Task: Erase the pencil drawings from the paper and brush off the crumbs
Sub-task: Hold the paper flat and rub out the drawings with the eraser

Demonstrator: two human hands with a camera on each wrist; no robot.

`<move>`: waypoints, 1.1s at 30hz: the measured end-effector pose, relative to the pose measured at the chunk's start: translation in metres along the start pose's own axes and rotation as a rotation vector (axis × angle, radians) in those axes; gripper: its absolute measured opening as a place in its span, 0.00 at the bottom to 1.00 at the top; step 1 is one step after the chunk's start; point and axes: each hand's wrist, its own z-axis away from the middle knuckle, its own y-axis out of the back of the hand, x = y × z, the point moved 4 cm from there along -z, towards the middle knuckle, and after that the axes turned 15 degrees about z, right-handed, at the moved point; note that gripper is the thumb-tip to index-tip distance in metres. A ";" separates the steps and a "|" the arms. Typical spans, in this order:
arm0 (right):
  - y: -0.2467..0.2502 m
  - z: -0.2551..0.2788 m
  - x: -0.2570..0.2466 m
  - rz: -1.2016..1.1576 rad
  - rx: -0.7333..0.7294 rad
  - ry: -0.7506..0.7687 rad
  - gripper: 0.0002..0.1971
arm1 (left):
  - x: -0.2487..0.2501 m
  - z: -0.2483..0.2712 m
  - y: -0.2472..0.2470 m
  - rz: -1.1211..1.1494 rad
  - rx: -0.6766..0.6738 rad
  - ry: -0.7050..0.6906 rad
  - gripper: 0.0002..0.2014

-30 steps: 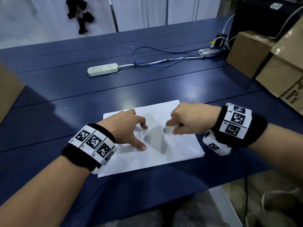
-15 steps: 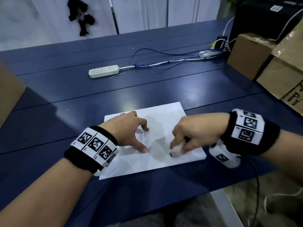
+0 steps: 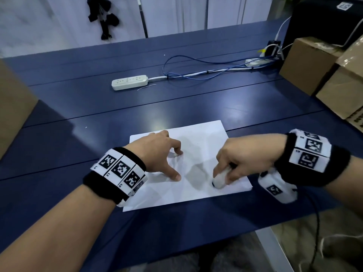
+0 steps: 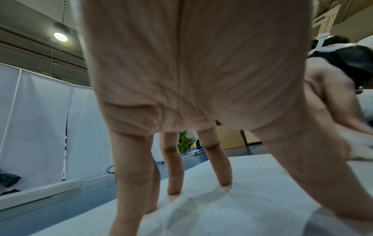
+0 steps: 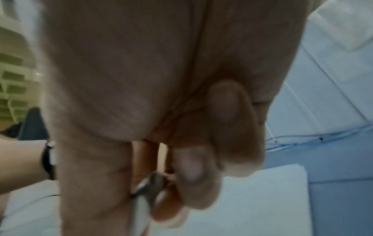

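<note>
My right hand (image 3: 240, 160) pinches the eraser (image 3: 220, 179) low right on the paper (image 3: 206, 134), my left hand (image 3: 157, 152) spread on fingertips; rubbing hard near that edge could crumple it.

Your left hand (image 3: 157, 152) and right hand (image 3: 245, 156) are both bare, with no sleeves on your forearms, and each wrist wears a black fabric band. Your left wristband (image 3: 115, 173) carries a row of white square tiles printed with black fiducial markers and small digits at their corners. Your right wristband (image 3: 312, 158) has the same white marker tiles on top, plus a white box-shaped camera unit (image 3: 277, 185) with its own marker slung below the wrist, from which a thin black cable (image 3: 316, 222) trails downward.
</note>
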 end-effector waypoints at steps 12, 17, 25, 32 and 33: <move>0.002 0.000 -0.005 -0.014 -0.008 0.001 0.16 | -0.001 -0.001 0.000 0.004 0.002 0.008 0.35; 0.021 -0.010 0.028 0.278 0.174 -0.321 0.13 | 0.001 0.000 0.001 -0.011 -0.006 0.007 0.34; 0.003 0.009 -0.007 0.042 0.002 -0.026 0.14 | 0.001 0.001 0.001 -0.003 -0.003 0.003 0.34; 0.010 0.000 0.020 0.368 0.152 -0.312 0.14 | 0.000 0.002 0.001 0.008 -0.007 0.012 0.35; 0.007 0.004 0.014 0.321 0.133 -0.232 0.13 | 0.000 0.001 0.001 0.010 -0.008 0.012 0.35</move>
